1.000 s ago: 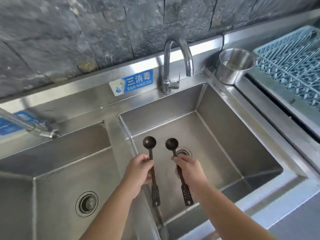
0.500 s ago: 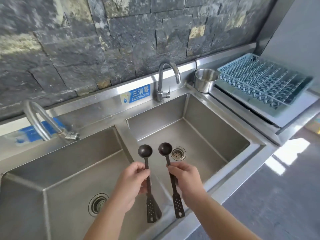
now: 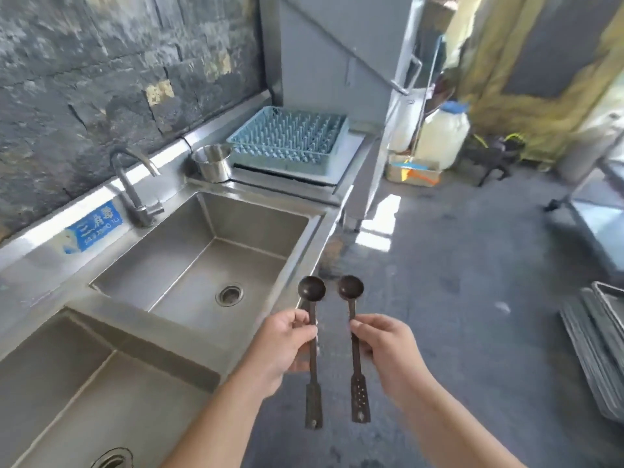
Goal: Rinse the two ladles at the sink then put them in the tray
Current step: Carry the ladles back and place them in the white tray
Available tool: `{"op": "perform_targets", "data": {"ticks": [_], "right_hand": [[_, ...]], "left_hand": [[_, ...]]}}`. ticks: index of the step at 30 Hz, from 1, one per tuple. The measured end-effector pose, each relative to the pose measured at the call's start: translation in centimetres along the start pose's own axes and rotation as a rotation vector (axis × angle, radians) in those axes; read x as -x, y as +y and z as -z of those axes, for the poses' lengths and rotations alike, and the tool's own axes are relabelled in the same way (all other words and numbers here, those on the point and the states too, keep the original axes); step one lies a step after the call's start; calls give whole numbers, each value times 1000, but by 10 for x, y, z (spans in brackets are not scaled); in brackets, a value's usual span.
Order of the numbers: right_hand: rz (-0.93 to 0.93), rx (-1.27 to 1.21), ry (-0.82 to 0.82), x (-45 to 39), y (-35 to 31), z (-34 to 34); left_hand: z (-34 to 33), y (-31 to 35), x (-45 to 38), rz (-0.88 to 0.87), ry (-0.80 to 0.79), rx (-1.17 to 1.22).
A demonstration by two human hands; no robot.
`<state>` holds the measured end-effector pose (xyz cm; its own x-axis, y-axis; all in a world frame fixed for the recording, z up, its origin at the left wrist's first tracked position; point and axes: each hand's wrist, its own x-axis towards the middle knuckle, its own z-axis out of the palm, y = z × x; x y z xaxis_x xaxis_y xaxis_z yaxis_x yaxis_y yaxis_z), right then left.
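Observation:
Two small dark ladles with flat perforated handle ends are held upright, bowls up. My left hand (image 3: 282,349) grips the left ladle (image 3: 312,292) by its stem. My right hand (image 3: 388,352) grips the right ladle (image 3: 351,288) the same way. Both ladles hang just off the front right corner of the steel sink (image 3: 189,261), over the floor. A blue-grey pegged tray (image 3: 287,138) lies on the counter beyond the sink, at the back.
A faucet (image 3: 135,184) stands behind the right basin, a second basin (image 3: 67,383) at lower left. A steel cup (image 3: 212,162) sits beside the tray. A grey cabinet rises behind the tray. Stacked metal trays (image 3: 597,349) lie on the floor at right, white jugs farther back.
The view has swung right and both hands with the ladles have moved from above the right basin to past its front right edge, over the floor.

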<state>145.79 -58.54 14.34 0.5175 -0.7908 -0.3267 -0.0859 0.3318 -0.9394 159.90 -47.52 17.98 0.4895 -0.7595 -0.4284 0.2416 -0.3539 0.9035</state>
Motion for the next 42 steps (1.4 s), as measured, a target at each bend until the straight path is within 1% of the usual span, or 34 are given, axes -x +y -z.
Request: {"op": "perform_targets", "data": {"ticks": [5,8,14,18,24,29,35,42], "right_hand": [[54,-116,240,60,-8,120],[73,-175,354,106,-5,196],[96,-238,600,209,16,343],[96,-303,804,279,35,420],[97,-416,1183,373,64,493],[68,-538,1436,419,82,540],[44,-666,1660,439,83,602],[95,-792,1818,431,77,665]], "left_hand": [[-125,-1,10,-5,-244,-146],[-208,-10,26,1,-395,-204],[-382,-44,78,15,-676,-304],[-483,-70,119,45,-866,-370],[-600,-108,180,91,-1118,-522],[-687,-132,216,94,-1299,-630],[-788,-148,231,75,-1500,-779],[-883,-155,234,129,-1660,-843]]}}
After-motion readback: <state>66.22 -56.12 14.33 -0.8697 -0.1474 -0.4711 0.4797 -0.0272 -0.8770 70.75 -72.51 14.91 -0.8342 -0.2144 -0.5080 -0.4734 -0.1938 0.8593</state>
